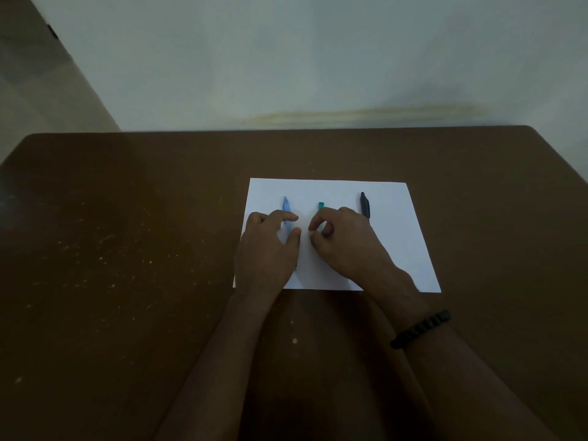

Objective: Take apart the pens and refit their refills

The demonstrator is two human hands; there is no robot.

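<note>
I see three pens laid in a row on a white sheet (337, 192) on the brown counter (127, 249), likely to keep parts visible. My left hand (270, 246) rests loosely curled over the blue pen (286, 206); my right hand (343, 240) pinches the green pen (321, 205). The black pen (365, 205) lies untouched at three o'clock.
</note>
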